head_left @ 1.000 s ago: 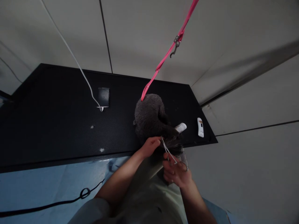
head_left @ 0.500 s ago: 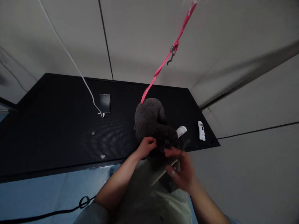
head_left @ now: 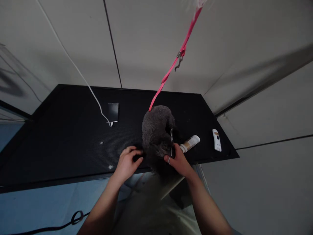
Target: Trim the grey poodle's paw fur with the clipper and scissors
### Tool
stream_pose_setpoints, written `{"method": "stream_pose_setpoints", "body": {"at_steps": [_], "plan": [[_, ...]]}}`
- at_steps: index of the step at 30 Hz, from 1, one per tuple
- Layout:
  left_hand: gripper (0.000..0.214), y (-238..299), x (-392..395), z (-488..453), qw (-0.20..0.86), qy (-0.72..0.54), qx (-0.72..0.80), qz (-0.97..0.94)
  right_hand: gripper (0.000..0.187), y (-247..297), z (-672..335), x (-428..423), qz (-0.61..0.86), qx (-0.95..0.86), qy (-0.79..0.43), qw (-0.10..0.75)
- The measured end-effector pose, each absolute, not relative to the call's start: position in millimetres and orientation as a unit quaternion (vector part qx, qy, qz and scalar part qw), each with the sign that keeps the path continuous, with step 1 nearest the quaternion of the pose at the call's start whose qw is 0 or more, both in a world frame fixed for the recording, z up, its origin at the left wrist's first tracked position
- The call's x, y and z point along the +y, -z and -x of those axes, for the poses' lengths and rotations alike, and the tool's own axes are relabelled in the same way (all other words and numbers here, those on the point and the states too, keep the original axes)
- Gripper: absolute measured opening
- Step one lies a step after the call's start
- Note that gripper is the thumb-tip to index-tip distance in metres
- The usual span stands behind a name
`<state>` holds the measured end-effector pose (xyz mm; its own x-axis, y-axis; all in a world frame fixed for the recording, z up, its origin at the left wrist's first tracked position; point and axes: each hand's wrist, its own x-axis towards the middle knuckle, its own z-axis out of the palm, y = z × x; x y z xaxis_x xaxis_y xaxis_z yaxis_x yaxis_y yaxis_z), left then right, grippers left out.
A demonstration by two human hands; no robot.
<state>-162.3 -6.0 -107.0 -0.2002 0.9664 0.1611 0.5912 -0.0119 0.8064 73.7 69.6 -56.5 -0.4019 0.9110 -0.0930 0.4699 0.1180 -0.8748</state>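
Note:
A small dog with grey curly fur (head_left: 155, 122) lies curled at the near edge of the black table. My right hand (head_left: 179, 161) is closed around the side of its head, thumb toward the face. A thin silvery strip (head_left: 171, 140) stands up beside the head at my fingers; its kind I cannot make out. A band shows on my right thumb. To the left of the dog, my left hand (head_left: 128, 162) hovers low over the table with fingers curved apart and nothing in them. A pink leash (head_left: 163, 83) runs from the dog's back up out of view.
On the black table (head_left: 73, 130), a phone (head_left: 113, 112) is plugged into a white cable (head_left: 73, 63). A white bottle (head_left: 192, 143) lies just right of the dog. Farther right is a white handheld device (head_left: 216, 140). Small fur tufts (head_left: 110, 167) lie at left. Pale walls stand behind.
My left hand has left the dog's head and moved left, its fingers opening. My right hand has moved up and closed on the side of the head. More of the bottle shows. The view has shifted slightly.

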Motion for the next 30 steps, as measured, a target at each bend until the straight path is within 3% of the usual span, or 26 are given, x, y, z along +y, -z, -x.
{"method": "stream_pose_setpoints", "body": {"at_steps": [2,5,12,17,24,30], "plan": [[0.027,85,-12,160,0.146,-0.426,0.679,-0.58,0.042,57,-68,64,0.503,-0.689,-0.458,0.252],[0.021,63,-10,129,0.125,-0.485,0.589,-0.634,0.043,60,-59,57,0.519,-0.666,-0.459,0.277],[0.032,109,8,74,0.041,-0.48,0.631,-0.608,0.036,83,-57,49,0.559,-0.566,-0.487,0.36],[0.039,120,-1,73,0.091,-0.508,0.669,-0.536,0.038,94,-52,43,0.555,-0.536,-0.518,0.37],[0.024,109,4,90,0.136,-0.535,0.606,-0.573,0.047,100,-68,34,0.503,-0.495,-0.632,0.321],[0.028,97,15,101,0.163,-0.509,0.538,-0.651,0.049,81,-128,34,0.585,-0.492,-0.527,0.371]]}}
